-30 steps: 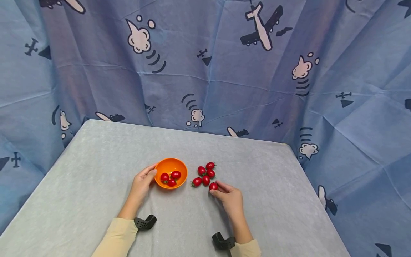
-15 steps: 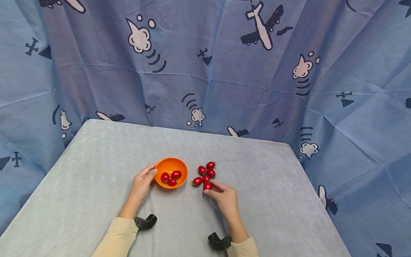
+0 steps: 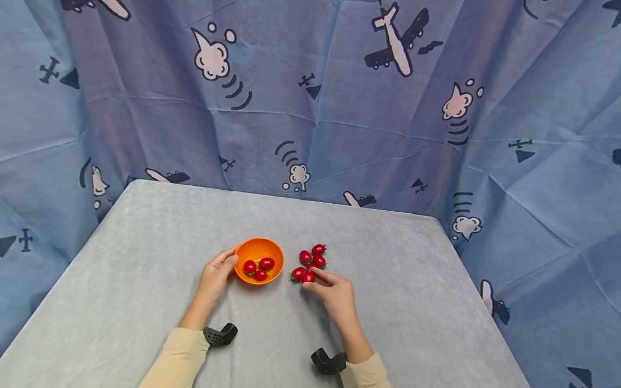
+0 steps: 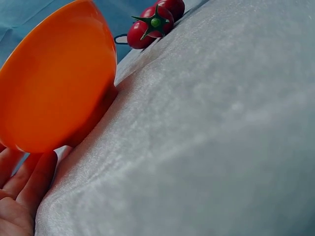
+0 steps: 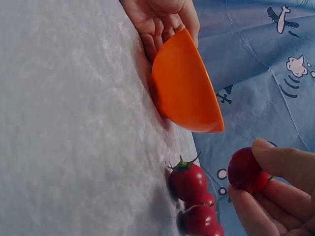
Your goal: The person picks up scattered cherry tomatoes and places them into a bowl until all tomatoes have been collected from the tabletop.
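My right hand (image 3: pixel 335 293) pinches one cherry tomato (image 3: pixel 308 277) between thumb and fingertips — in the right wrist view that tomato (image 5: pixel 246 170) sits clear of the worktop (image 3: pixel 145 253), held at the tips of my curled fingers (image 5: pixel 288 164). The orange bowl (image 3: pixel 259 260) is my landmark: the held tomato is just to the right of it, and beyond that, still to the bowl's right, a small cluster of loose tomatoes (image 3: pixel 312 256) lies on the grey worktop, close together with green stems showing (I cannot count them exactly, since my fingers cover part of the group). Inside the bowl lie three tomatoes (image 3: pixel 258 268), bunched toward its near side. My left hand (image 3: pixel 213 280) rests against the bowl's left wall, fingers relaxed and cupped along the outside rather than wrapped round it; the left wrist view shows the fingertips (image 4: pixel 29 182) lying under the curve of the orange wall (image 4: pixel 54 83), with two of the loose tomatoes (image 4: pixel 150 27) visible past the bowl. Behind the bowl, at the far edge of the worktop, hangs a blue cloth (image 3: pixel 339 108) printed with aeroplanes and clouds — it wraps round both sides too.
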Demonstrator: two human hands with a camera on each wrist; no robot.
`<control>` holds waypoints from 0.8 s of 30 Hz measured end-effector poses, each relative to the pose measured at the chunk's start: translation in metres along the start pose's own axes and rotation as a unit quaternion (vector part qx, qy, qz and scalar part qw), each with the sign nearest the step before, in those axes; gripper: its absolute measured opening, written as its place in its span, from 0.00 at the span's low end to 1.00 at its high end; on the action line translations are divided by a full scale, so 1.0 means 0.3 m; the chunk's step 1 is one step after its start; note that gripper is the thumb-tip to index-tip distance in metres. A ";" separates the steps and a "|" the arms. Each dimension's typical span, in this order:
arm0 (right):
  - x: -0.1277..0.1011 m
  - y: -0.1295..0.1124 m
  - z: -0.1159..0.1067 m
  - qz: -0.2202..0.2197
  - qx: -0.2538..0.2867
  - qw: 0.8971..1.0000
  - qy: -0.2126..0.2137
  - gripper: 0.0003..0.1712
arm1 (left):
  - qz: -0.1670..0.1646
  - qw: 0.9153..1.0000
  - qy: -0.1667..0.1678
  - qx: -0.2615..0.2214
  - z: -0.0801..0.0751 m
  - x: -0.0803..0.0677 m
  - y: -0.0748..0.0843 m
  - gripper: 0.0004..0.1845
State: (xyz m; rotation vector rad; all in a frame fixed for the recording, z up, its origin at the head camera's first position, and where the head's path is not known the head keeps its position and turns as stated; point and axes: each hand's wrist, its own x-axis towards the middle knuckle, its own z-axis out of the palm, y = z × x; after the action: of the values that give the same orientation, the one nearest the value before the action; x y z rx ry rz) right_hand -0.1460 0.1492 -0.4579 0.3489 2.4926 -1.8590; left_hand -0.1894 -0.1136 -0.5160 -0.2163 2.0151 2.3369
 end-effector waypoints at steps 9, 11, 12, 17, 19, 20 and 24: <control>-0.005 -0.012 0.021 0.002 0.005 1.000 -0.015 0.27 | 0.008 1.000 0.002 0.004 -0.002 -0.001 -0.004 0.23; -0.005 -0.017 0.024 0.005 0.007 1.000 -0.016 0.26 | 0.003 1.000 0.002 0.005 -0.002 -0.001 -0.003 0.23; -0.004 -0.021 0.026 0.007 0.007 1.000 -0.016 0.25 | 0.001 1.000 0.001 0.006 -0.001 0.000 -0.003 0.22; -0.007 -0.037 0.032 0.007 0.005 1.000 -0.017 0.24 | -0.005 1.000 -0.001 0.011 -0.002 0.001 -0.003 0.23; -0.011 -0.045 0.033 0.004 0.006 1.000 -0.018 0.24 | -0.004 1.000 -0.002 0.013 -0.003 0.000 -0.003 0.23; -0.013 -0.048 0.033 0.002 0.006 1.000 -0.019 0.25 | -0.003 1.000 -0.001 0.014 -0.003 -0.002 -0.002 0.23; -0.020 -0.058 0.037 -0.008 0.008 1.000 -0.023 0.25 | 0.009 1.000 0.001 0.015 -0.003 -0.006 -0.001 0.24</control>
State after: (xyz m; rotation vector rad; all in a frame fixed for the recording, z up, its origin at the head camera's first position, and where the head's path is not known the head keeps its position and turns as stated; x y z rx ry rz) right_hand -0.1448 0.1330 -0.4437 0.2855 2.4602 -1.8712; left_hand -0.1874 -0.1144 -0.5162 -0.1987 2.0601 2.3161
